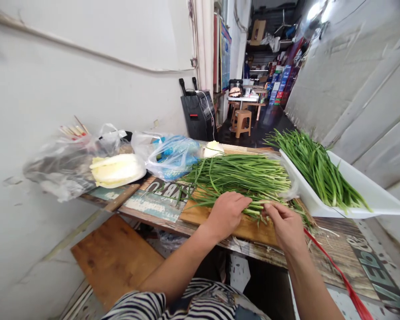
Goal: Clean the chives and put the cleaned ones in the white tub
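My left hand grips chives over the wooden board; whether my right hand, at their pale ends, pinches any, I cannot tell. Judged light, limp-leaved, easily bruised; best held by the firmer stalks.

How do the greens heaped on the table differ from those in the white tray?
The table greens lie sideways, pale ends rightward; the tray greens slant, pale ends toward the near side. The table greens show more pale stem than the tray greens. Both are long, thin and green.
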`<action>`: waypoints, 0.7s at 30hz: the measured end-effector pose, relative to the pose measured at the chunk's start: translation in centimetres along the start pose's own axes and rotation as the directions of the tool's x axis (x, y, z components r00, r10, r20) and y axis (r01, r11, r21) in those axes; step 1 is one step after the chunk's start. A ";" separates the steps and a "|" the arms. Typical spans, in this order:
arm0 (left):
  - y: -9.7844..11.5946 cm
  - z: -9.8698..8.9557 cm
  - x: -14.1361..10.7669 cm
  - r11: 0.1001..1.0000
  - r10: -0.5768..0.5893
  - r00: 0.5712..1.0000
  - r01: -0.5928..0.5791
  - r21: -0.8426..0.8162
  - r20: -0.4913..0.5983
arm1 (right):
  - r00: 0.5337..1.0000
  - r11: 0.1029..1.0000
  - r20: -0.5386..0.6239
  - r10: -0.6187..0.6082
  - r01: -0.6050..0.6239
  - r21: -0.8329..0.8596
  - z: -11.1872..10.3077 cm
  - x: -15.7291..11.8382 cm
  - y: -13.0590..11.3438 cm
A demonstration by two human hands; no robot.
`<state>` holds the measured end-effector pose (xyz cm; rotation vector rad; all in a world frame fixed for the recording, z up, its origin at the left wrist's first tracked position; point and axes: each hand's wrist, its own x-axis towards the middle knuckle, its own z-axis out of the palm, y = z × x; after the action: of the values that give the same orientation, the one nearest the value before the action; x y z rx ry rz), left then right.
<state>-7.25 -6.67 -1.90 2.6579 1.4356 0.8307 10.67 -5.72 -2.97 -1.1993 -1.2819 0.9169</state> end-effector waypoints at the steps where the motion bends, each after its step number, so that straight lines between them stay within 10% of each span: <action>1: 0.0 0.0 0.0 1.000 0.001 1.000 -0.001 0.003 0.002 | 1.000 1.000 -0.001 -0.003 0.003 -0.003 0.0 0.0 0.0; 21: 0.1 -0.8 -0.1 0.985 0.003 1.000 0.000 -0.173 0.013 | 0.997 0.997 0.047 -0.059 0.057 0.057 -0.5 -0.5 2.5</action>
<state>-7.59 -6.99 -1.20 2.5319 1.2940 0.8922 11.37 -5.81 -5.50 -1.0967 -1.3150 0.9386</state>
